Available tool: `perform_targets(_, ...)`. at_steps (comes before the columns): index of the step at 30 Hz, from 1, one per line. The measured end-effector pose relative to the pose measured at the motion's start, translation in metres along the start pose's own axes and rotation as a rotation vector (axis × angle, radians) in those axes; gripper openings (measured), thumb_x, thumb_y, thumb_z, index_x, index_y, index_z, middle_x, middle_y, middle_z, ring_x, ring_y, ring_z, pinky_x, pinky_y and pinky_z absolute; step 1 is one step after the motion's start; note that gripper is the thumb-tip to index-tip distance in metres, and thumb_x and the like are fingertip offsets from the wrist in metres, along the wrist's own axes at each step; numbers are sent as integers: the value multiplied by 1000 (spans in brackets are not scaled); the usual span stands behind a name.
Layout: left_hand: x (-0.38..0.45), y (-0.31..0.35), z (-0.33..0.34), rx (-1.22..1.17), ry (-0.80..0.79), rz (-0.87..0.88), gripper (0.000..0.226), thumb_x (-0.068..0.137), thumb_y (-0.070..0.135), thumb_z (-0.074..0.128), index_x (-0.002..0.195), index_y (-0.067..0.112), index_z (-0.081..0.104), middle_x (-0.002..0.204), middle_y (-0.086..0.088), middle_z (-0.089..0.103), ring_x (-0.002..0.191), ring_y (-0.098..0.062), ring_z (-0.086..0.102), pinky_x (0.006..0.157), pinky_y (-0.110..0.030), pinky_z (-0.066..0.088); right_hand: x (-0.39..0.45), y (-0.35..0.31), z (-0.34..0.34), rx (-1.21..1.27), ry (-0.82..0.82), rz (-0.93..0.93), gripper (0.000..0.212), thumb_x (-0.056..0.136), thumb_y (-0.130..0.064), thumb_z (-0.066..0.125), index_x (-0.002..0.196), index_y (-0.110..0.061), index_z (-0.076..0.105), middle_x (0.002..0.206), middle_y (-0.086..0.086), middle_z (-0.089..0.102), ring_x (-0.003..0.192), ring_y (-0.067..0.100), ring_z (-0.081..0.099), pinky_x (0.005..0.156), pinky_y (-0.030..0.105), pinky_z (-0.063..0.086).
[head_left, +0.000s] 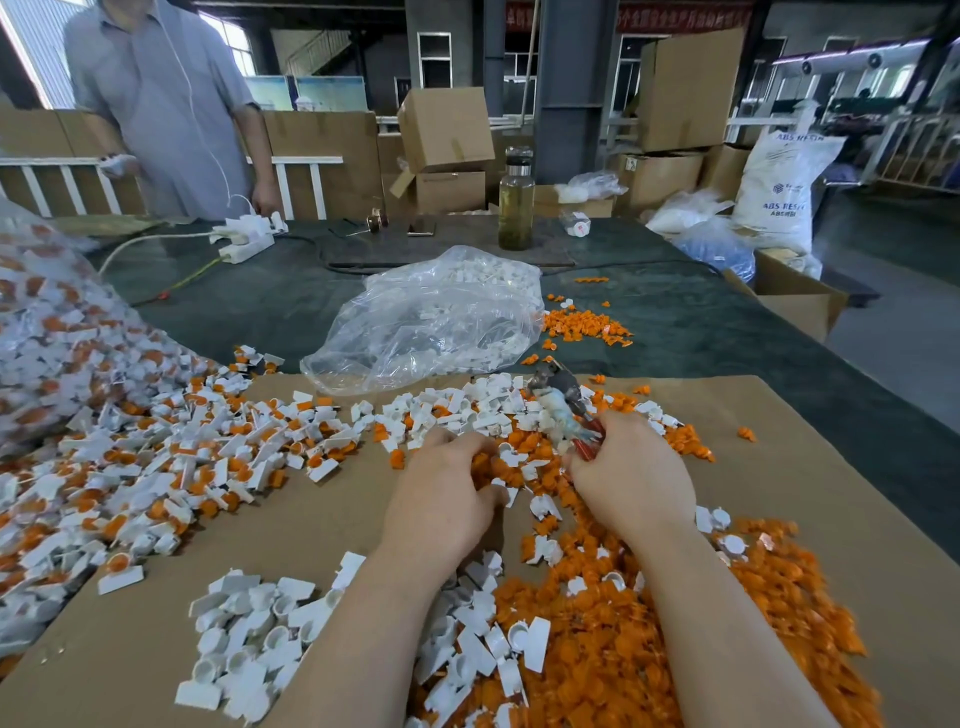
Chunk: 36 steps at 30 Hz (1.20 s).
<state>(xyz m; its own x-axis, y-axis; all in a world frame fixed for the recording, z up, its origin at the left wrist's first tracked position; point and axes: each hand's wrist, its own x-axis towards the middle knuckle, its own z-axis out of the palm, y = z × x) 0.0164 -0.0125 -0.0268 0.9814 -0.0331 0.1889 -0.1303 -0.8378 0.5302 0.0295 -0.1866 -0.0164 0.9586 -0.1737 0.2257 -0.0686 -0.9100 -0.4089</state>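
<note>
Orange plastic caps (623, 649), small and ridged, heaped loose with white plastic clips (249, 634), angular with round sockets, across a flat brown cardboard sheet (337, 519). Amid them a tool (563, 400): dull grey metal head, pale blue wrapping round the middle, glossy red handle. Gripped at the red handle by the right hand (634, 478), fingers curled tight round it. Long axis slanted forward and leftward away from the person, head pointing toward the crinkled clear plastic bag (431, 322) on the dark green table cover (701, 332). Head well beyond the right fingertips, above the white clips; handle end hidden in the palm. Left hand (441, 493) just beside the right, knuckles up, fingers bent down into the orange and white pieces; hard to tell whether pinching one. Tool to the right of the left hand, not touching it. Beyond the bag, a tall glass bottle (516, 208) upright.
</note>
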Motion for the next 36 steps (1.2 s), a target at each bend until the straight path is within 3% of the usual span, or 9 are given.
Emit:
perform_targets(6,0,1,0,-11,22,47,34,86,39,74,119,42,64,111,8,45,100,-11,52,82,-21,43,3,3,-1,92,-140,-96,20,90,-40,60,78,-26,54,75,-9,59,67,9,56,52,27,42)
perform_targets(9,-1,1,1,17,13,74,32,89,40,70,120,44,63,106,8,44,97,-12,52,79,-22,43,1,0,3,32,-199,-163,20,88,-42,60,75,-30,50,75,-11,57,68,7,55,52,25,41)
perform_targets(17,0,1,3,57,81,112,27,87,33,72,113,30,67,94,9,46,99,-17,54,73,-26,39,-2,-5,7,-60,-131,-197,10,87,-39,60,88,-33,51,83,-12,54,74,11,55,53,26,43)
perform_targets(23,0,0,4,35,36,90,40,86,37,74,124,30,63,107,6,54,101,-16,56,84,-30,49,-1,-3,6,-91,-147,-191,15,87,-36,64,94,-34,50,84,-12,55,73,8,53,52,23,41)
perform_targets(26,0,0,2,12,29,71,33,85,35,75,116,31,66,101,7,50,93,-14,54,78,-27,46,-1,-2,9,-68,-140,-173,11,88,-34,62,91,-33,52,81,-13,55,70,6,53,52,23,42)
perform_targets(30,-2,1,1,-21,63,69,23,86,29,71,108,31,63,104,8,48,98,-14,55,76,-25,44,2,-1,12,63,-119,-135,7,91,-35,60,93,-29,56,83,-11,58,73,8,55,54,24,42)
perform_targets(33,-2,2,1,-4,61,169,30,91,23,64,117,36,61,105,9,43,102,-10,46,80,-22,38,4,-1,11,199,-64,-110,13,92,-38,61,90,-27,56,79,-12,56,72,8,55,54,25,37)
perform_targets(36,-2,5,4,85,-4,318,43,95,21,59,132,42,57,111,6,43,108,-12,41,90,-28,39,2,-3,10,232,-15,-96,19,91,-43,62,93,-26,54,82,-11,56,78,13,56,60,28,39)
